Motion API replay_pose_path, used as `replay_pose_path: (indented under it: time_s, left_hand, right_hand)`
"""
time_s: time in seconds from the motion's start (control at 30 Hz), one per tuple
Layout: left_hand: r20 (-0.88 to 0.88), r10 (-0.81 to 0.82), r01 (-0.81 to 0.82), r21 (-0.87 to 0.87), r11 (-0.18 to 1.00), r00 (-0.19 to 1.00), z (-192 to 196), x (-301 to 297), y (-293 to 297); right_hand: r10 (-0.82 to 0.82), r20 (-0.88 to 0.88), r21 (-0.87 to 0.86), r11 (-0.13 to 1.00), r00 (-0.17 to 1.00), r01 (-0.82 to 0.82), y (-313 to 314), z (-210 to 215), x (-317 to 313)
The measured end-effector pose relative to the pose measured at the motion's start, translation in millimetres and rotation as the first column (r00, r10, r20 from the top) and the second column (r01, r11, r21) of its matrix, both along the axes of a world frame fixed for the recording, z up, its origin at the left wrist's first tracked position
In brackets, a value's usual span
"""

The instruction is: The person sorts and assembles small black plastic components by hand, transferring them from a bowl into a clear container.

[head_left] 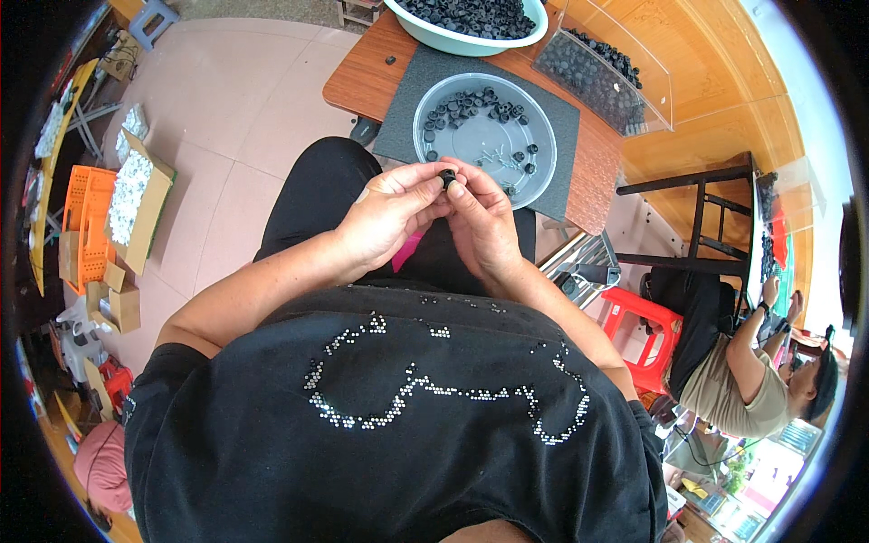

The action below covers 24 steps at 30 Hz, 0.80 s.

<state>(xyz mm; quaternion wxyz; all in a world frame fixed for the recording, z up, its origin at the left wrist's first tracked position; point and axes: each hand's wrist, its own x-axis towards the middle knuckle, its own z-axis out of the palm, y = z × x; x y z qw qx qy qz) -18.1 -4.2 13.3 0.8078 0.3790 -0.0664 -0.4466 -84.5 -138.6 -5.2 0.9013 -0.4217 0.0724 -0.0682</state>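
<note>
Between the fingertips of both hands is a small round black part, like a cap or knob; its exact kind is too small to tell. My left hand pinches it from the left with thumb and forefinger. My right hand grips it from the right in the same way. Just beyond my fingers stands a clear round plastic bowl with many similar black parts and some small, thin, light-coloured pieces inside. A dark grey mat lies under the bowl.
A pale green basin and a clear bin, both holding black parts, stand farther back on the brown table. At left are an orange crate and a carton of white pieces. At right, another person works near a red stool.
</note>
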Motion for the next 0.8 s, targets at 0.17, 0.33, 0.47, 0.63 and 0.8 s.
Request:
replay_pose_path:
  time_s: [0.17, 0.33, 0.47, 0.63, 0.8]
  left_hand:
    - [0.099, -0.015, 0.011, 0.049, 0.999, 0.995, 1.7, -1.9, 0.8]
    - [0.245, -0.013, -0.019, 0.126, 0.992, 0.969, 4.4, -3.0, 1.2]
    - [0.348, -0.011, -0.061, 0.195, 0.979, 0.937, 1.1, -4.2, 3.0]
    - [0.425, -0.002, -0.104, 0.227, 0.968, 0.905, 3.7, -5.9, 0.6]
    - [0.346, -0.004, -0.05, 0.149, 0.988, 0.938, 13.3, -10.2, -4.3]
  right_hand:
    - [-0.011, 0.025, 0.027, 1.0, 1.0, 0.01, 2.0, -1.4, -0.1]
    - [-0.015, 0.035, -0.041, 0.999, 0.999, 0.017, 3.5, -0.7, -1.3]
    - [-0.042, 0.043, -0.238, 0.97, 0.998, 0.051, 2.8, -4.6, -1.7]
    - [-0.029, 0.057, -0.205, 0.978, 0.998, 0.04, 3.6, -1.7, -1.2]
    - [-0.061, 0.052, -0.206, 0.976, 0.997, 0.071, -1.1, -11.6, -1.9]
